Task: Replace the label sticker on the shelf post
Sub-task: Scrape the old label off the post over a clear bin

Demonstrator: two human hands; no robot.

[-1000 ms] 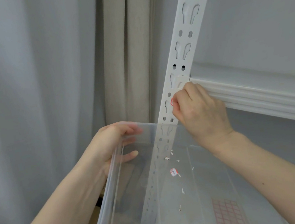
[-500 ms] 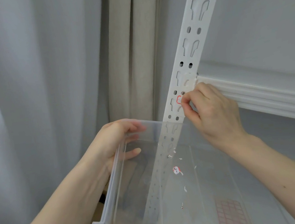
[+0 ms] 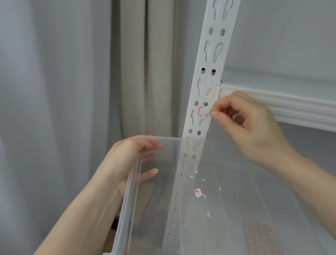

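Note:
A white perforated shelf post (image 3: 217,43) slants up from behind a clear plastic bin (image 3: 127,198). A torn white label with a red border (image 3: 201,111) clings to the post just above the bin's rim. My right hand (image 3: 247,126) is at the post's right edge, thumb and forefinger pinching the label's torn edge. My left hand (image 3: 128,159) grips the bin's far left corner and holds it under the label. Torn sticker scraps (image 3: 199,192) lie inside the bin. A sheet of red-bordered labels (image 3: 260,241) shows through the bin's bottom right.
Grey curtains (image 3: 42,90) and a beige curtain (image 3: 143,56) hang to the left of the post. A white shelf edge (image 3: 300,109) runs right from the post, with a grey wall behind it.
My right hand has shifted right off the post's face, uncovering the label's red-bordered left part. The view has drifted slightly; my left hand still holds the bin.

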